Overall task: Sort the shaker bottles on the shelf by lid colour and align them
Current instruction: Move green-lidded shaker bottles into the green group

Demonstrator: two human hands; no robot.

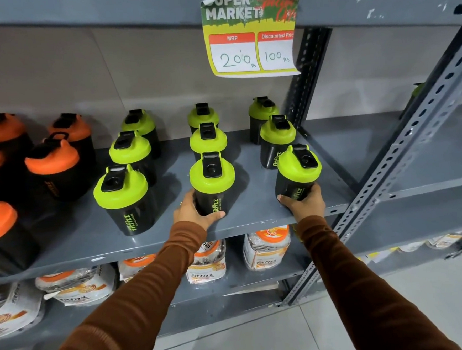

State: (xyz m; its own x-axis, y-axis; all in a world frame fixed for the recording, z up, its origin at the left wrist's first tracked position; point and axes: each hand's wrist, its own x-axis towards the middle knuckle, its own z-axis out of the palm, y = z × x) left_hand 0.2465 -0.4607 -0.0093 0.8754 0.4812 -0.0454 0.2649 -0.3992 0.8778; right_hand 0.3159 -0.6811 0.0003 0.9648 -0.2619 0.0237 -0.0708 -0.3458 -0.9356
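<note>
Nearest, on the lower shelf, lie bags (205,261) printed "fitfizz" with orange and white labels; their smaller print is too blurred to read.

Above them, at the front lip of the grey shelf (255,222), the left hand (192,211) has its grip wrapped around the base of the front bottle of the middle row (212,183), fingers closed on the black body. The right hand (304,202) cups the base of the front bottle of the right-hand row (298,173) in the same way. Both bottles stand on the shelf and read "fitfizz" in green down the side.

Both sit close to the shelf edge, so a pull toward the person could tip one off the front. The low hold leaves the tall lidded tops free to rock. Pushing back could knock the green-lidded bottles (208,139) standing just behind, which would spoil the rows.

To the left stand the orange-lidded bottles (52,162), grouped apart from the green, so the colour sort looks largely done.

Farthest, a price tag (251,34) hangs from the shelf above: "SUPER MARKET", "MRP 200 Rs", "Discounted Pric…" "100 Rs".
</note>
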